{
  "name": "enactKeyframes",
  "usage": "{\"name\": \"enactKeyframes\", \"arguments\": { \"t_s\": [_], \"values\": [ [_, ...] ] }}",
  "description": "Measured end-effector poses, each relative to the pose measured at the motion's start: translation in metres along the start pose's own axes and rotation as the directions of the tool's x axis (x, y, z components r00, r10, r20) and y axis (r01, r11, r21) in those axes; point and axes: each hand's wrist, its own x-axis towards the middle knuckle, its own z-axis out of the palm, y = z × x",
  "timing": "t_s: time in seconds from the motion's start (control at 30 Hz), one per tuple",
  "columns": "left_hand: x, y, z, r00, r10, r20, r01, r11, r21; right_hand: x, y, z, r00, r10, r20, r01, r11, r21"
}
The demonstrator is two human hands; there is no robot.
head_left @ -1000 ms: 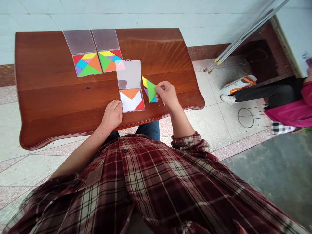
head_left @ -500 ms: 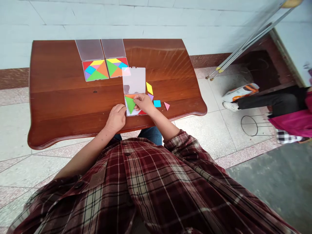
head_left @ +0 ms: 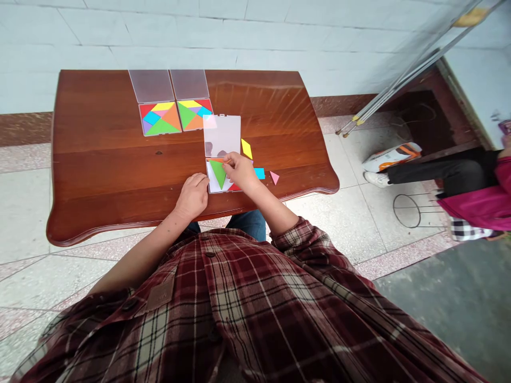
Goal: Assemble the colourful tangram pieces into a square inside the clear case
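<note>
A large green triangle from a tangram set is pinched in my right hand, over an open plastic tangram case. My left hand is closed at the case's left edge, its fingertips touching the rim. Inside the case, an orange piece and a red piece show partly around the green one. To the right on the table lie a yellow parallelogram, a blue square and a pink triangle. My right hand mostly covers a purple piece.
Two open cases, a left one and a right one, hold filled tangrams at the back of the wooden table. Crutches lean at the right. A seated person's leg and a wire-framed object are beyond.
The green triangle has shifted and turned slightly within the case, still in my right hand, uncovering more white base at its left. The whole view has moved a little. My left hand stays put.
</note>
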Motion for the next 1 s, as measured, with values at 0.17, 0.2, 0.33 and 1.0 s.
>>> {"name": "enactKeyframes", "arguments": {
  "t_s": [0.17,0.2,0.33,1.0],
  "values": [
    [0.0002,0.0008,0.0003,1.000,0.004,-0.002,-0.004,1.000,-0.004,-0.0020,-0.0009,-0.0003,1.000,-0.022,-0.012,0.021,0.999,-0.029],
    [0.0003,0.0011,0.0002,1.000,0.004,-0.001,-0.004,1.000,-0.004,-0.0028,-0.0023,-0.0006,1.000,-0.008,-0.002,0.008,1.000,-0.002],
    [0.0008,0.0025,-0.0009,1.000,0.017,0.005,-0.017,1.000,0.012,-0.0071,-0.0056,0.0014,0.997,0.076,0.010,-0.077,0.989,0.127],
    [0.0004,0.0023,-0.0009,0.999,-0.007,0.031,0.006,1.000,0.009,-0.0022,-0.0008,0.0049,0.996,0.087,0.028,-0.083,0.989,-0.120]
  ]
}}
